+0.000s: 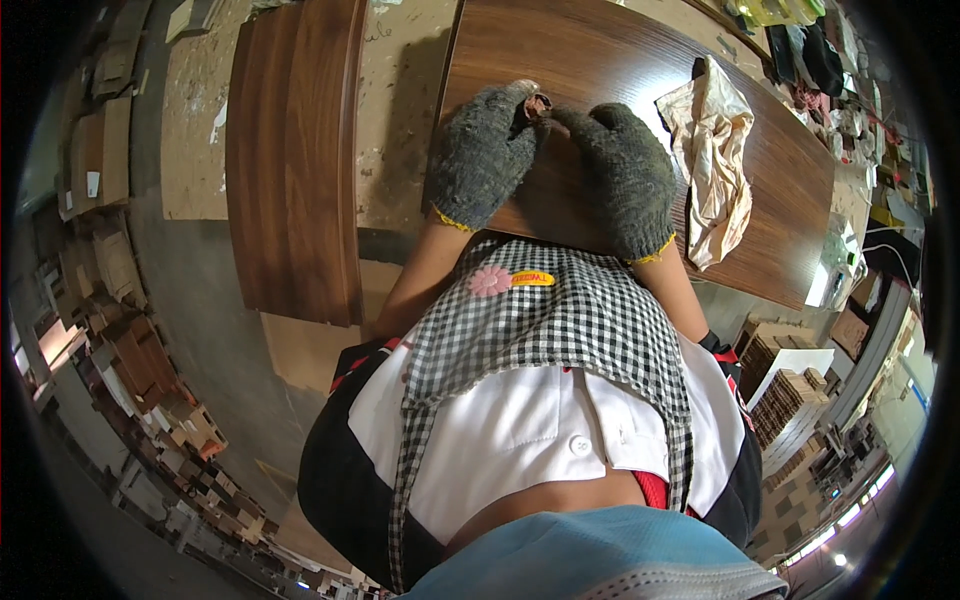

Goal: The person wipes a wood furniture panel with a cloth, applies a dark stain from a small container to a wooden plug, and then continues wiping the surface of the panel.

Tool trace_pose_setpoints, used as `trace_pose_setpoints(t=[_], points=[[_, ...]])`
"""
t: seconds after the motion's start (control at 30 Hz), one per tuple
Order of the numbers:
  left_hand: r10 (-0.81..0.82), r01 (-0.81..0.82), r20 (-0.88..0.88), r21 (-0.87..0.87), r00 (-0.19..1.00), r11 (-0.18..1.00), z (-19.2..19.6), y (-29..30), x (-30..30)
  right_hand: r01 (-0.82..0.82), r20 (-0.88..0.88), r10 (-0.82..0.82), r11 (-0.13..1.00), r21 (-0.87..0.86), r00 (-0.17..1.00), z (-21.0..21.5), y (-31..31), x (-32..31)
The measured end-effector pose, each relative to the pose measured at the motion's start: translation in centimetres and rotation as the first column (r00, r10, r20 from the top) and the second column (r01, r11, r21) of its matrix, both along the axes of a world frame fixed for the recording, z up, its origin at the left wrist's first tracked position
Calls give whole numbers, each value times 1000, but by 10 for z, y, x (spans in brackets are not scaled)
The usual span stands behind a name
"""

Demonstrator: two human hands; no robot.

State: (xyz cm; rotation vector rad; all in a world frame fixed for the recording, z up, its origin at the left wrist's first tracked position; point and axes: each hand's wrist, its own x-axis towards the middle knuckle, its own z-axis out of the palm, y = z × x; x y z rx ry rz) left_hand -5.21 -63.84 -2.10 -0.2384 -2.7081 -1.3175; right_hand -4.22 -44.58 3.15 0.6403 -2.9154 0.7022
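Over the dark brown wood-grain panel (560, 45), both my hands wear dark grey knit gloves with yellow cuffs. My left hand (485, 150) is closed, its fingers bent around a small, crumpled reddish-brown piece (538, 105). What exactly this piece is cannot be made out. Just to its right is my right hand (630, 170), one digit stretched toward the piece and apart from the other bent fingers. No held thing shows in it, and its palm side is hidden. A wrinkled cream cloth (715, 160) lies on the panel, right of my right hand.
A stack of reddish-brown boards (295, 160) stands to the left, beside a stained, light-coloured board (398, 120). Assorted items crowd the far right edge, near the panel's corner. Stacked wooden pieces (790, 400) sit at the lower right.
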Motion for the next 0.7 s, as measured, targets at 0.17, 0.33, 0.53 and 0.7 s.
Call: trace_pose_setpoints(t=[0.17, 0.33, 0.53, 0.7], points=[[13, -12, -39, 28, 999, 1000, 0, -3, 1, 119, 200, -39, 904, -410, 979, -5, 2, -3], [31, -31, -28, 8, 999, 999, 5, -2, 2, 180, 307, -18, 843, -507, 951, -13, 3, -5], [41, -41, -8, 22, 999, 999, 10, -4, 3, 101, 138, -67, 961, -257, 988, 2, -1, -7], [102, -99, -75, 51, 992, 994, 8, -10, 4, 192, 358, 8, 832, -521, 934, 10, 2, -23]])
